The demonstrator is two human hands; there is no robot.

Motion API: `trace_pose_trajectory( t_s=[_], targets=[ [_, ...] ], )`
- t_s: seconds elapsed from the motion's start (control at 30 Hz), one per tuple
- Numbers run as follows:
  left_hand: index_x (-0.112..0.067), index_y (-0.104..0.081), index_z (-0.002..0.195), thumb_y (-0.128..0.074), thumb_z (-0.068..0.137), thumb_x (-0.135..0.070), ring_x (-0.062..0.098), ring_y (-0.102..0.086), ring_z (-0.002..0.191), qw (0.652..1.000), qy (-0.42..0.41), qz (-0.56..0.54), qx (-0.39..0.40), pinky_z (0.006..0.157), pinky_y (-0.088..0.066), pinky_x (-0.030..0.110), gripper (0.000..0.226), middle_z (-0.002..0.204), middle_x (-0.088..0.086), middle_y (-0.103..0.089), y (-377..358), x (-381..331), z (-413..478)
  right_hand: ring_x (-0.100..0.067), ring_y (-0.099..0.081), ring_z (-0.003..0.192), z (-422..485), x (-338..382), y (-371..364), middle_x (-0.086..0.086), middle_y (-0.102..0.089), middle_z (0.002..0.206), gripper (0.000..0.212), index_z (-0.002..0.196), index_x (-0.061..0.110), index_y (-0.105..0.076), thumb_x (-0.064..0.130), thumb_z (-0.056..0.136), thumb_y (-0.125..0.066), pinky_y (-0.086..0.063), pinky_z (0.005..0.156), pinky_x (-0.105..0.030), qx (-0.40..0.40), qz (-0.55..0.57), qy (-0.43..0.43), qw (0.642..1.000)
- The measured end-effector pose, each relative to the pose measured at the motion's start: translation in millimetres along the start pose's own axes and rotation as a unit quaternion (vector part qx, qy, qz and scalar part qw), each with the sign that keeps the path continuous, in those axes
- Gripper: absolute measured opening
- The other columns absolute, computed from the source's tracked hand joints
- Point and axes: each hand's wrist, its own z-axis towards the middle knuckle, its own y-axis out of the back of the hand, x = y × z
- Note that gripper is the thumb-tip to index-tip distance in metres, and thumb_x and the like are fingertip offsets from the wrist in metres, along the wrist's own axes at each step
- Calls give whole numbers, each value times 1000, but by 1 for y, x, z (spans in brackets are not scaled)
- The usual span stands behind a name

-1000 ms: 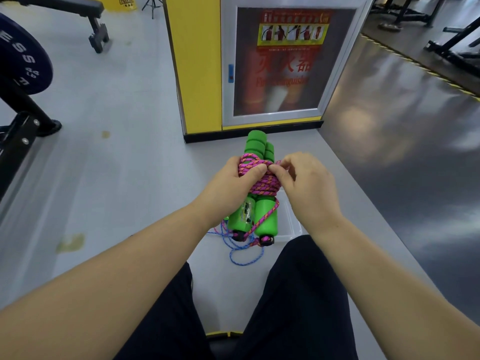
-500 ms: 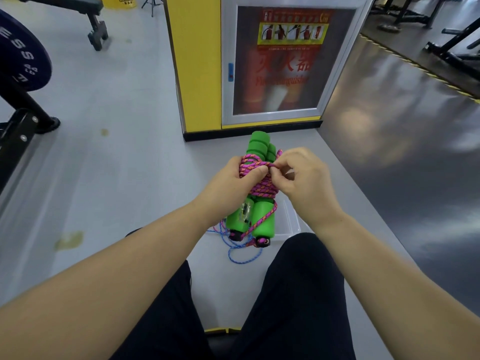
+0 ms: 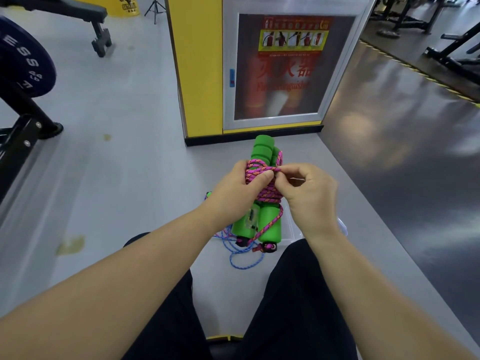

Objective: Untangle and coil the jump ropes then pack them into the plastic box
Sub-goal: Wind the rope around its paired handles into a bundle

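Head view: left hand [image 3: 239,189] grips the green handles [image 3: 263,149], thumb pinning the pink rope [image 3: 262,179] coils; right hand [image 3: 310,194] pinches the rope end at the top wrap — bundle held above the plastic box [image 3: 292,231]. Likely risk — pinch slips before tucking, coils spring loose onto the blue rope [image 3: 242,261] below.

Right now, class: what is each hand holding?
Left hand grips the green handles wound with pink rope.
Right hand pinches the pink rope.

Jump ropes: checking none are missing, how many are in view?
2. The pink jump rope is wound round the green handles between left hand and right hand; the blue jump rope lies loose on the floor beneath. Others may be hidden.
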Motion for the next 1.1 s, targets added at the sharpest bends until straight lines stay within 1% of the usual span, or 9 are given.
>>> trace_pose_trajectory(
  t_s=[0.17, 0.27, 0.4, 0.5, 0.6, 0.77, 0.87, 1.0, 1.1],
  targets=[
    [-21, -48, 118, -49, 92, -47, 14, -62, 94, 1000, 1, -1, 15, 85, -53, 35, 37, 101, -4, -62, 2, 1, 0, -1, -60, 66, 4, -2, 5, 9, -64, 74, 28, 75, 30, -57, 5, 80, -66, -53, 65, -20, 39, 34, 1, 999],
    [-21, -51, 117, -49, 91, -49, 17, -64, 94, 999, 14, -22, 36, 87, -53, 40, 38, 103, 0, -66, 2, 4, 0, -2, -57, 67, 8, -5, 10, 6, -63, 75, 30, 76, 27, -48, 1, 81, -63, -52, 66, -21, 86, 65, -29, 994],
    [-20, -51, 123, -48, 90, -52, 20, -66, 97, 996, 46, -53, 56, 91, -52, 43, 46, 108, 2, -67, 3, 9, 2, -1, -61, 74, 12, -11, 17, 10, -65, 75, 30, 79, 29, -60, -1, 86, -59, -51, 69, -18, 190, 85, -1, 978],
    [-21, -50, 126, -46, 90, -54, 20, -64, 100, 996, 54, -49, 51, 93, -51, 43, 49, 111, 2, -66, 3, 13, 4, 3, -61, 84, 14, -13, 20, 16, -63, 85, 29, 87, 29, -68, 2, 88, -59, -50, 75, -12, 213, -26, 112, 970],
    [-23, -51, 126, -46, 89, -57, 19, -64, 101, 997, 54, -45, 45, 94, -50, 43, 50, 112, 1, -66, 2, 13, 6, 8, -55, 82, 19, -12, 20, 11, -60, 86, 17, 95, 13, -73, 5, 86, -62, -42, 77, -2, 194, -146, 195, 950],
    [-20, -49, 124, -46, 93, -49, 17, -61, 101, 999, 40, -7, 29, 92, -50, 36, 42, 110, 1, -63, 2, 10, 7, -5, -49, 80, 21, -7, 20, 6, -53, 90, 19, 103, 9, -72, 13, 87, -63, -36, 75, 1, 223, -220, 182, 932],
    [-19, -48, 122, -46, 92, -49, 18, -61, 99, 998, 36, 20, 43, 91, -50, 40, 42, 109, 2, -63, 3, 10, 6, -6, -48, 75, 23, -2, 21, 7, -52, 85, 19, 103, 14, -72, 17, 86, -64, -38, 69, -6, 249, -233, 157, 927],
    [-18, -49, 120, -47, 92, -50, 19, -60, 97, 994, 33, 77, 68, 90, -50, 41, 42, 107, 2, -62, 3, 13, 4, -11, -47, 69, 25, 2, 22, 15, -46, 68, 16, 97, 21, -74, 24, 84, -66, -43, 66, -30, 309, -275, 151, 898],
    [-20, -48, 121, -47, 91, -52, 20, -60, 98, 992, 38, 94, 79, 90, -49, 43, 44, 108, 3, -63, 1, 16, 3, -8, -47, 62, 26, 2, 24, 13, -47, 65, 11, 89, 20, -75, 25, 82, -68, -44, 63, -30, 327, -265, 138, 897]
  ],
)
